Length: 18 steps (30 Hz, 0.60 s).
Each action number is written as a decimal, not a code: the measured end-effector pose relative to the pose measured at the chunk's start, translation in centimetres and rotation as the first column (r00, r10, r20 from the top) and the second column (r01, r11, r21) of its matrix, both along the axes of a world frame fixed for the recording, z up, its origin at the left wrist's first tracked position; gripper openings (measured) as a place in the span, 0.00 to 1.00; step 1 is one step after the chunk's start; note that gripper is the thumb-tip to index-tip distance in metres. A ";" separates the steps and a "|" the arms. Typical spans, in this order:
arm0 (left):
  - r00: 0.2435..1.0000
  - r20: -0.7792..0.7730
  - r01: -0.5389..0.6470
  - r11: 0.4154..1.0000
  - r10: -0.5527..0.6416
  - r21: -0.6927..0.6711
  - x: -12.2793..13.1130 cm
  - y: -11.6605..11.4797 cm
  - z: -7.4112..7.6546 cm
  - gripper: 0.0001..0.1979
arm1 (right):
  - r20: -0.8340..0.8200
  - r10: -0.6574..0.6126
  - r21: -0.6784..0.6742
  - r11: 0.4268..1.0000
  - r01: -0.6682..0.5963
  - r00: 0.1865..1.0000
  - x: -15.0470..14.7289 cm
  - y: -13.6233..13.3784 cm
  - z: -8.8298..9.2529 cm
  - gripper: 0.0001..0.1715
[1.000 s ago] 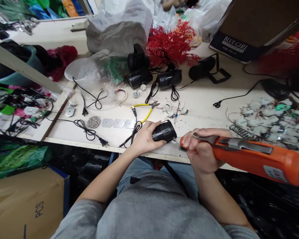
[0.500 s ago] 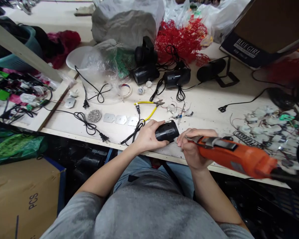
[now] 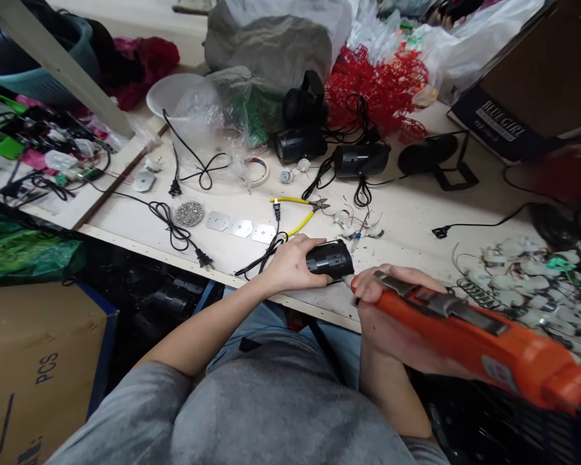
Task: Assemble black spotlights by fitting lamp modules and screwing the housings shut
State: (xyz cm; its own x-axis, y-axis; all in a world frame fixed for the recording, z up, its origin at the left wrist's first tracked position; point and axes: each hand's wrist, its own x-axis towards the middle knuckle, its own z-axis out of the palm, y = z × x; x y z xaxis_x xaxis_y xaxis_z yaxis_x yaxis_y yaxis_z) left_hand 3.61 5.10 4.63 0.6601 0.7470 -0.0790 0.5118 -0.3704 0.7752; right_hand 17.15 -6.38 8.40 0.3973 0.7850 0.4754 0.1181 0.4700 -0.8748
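Observation:
My left hand (image 3: 295, 263) is wrapped round the rear of a black cylindrical lamp housing (image 3: 333, 260), which lies on its side near the bench's front edge. In my right hand (image 3: 385, 303) is an orange electric screwdriver (image 3: 469, 332), its nose pointing left at the housing's open end. Whether the tip touches the housing or a screw there is too small to tell. Behind the housing lie yellow-handled cutting pliers (image 3: 300, 219) and a plug with a black cord (image 3: 277, 210). Small wired motors (image 3: 356, 223) sit just beyond it.
A dish of small screws (image 3: 188, 213) and flat metal plates (image 3: 241, 227) lie to the left. Several black lamps (image 3: 361, 159) stand farther back, beside a white bucket (image 3: 174, 97). White motors (image 3: 527, 278) are heaped at right, below a dark carton (image 3: 503, 123).
The orange screwdriver has swung so its rear end sits lower and nearer me, with my right hand gripping its body. My left hand still holds the housing; the camera view has shifted slightly.

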 end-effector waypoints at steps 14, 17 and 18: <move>1.000 -0.006 0.027 0.994 -0.027 0.107 -0.1 0.0 -0.2 0.36 | -0.214 0.040 0.066 0.997 -0.027 0.976 0.5 1.0 -0.2 0.41; 0.999 -0.017 0.043 0.993 -0.041 0.108 -0.1 0.1 -0.2 0.36 | -0.163 0.131 0.084 0.989 -0.118 0.978 0.6 0.8 -1.0 0.28; 0.999 -0.019 0.049 0.993 -0.048 0.111 -0.1 0.1 -0.2 0.36 | -0.147 0.158 0.089 0.985 -0.146 0.976 0.6 0.7 -1.1 0.25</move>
State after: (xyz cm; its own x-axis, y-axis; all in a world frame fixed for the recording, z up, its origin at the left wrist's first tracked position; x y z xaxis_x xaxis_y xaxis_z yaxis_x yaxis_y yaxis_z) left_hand 3.56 5.20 4.46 0.6951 0.7188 -0.0085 0.5036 -0.4784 0.7194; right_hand 17.74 -5.66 7.31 0.3488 0.8052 0.4796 -0.0925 0.5388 -0.8374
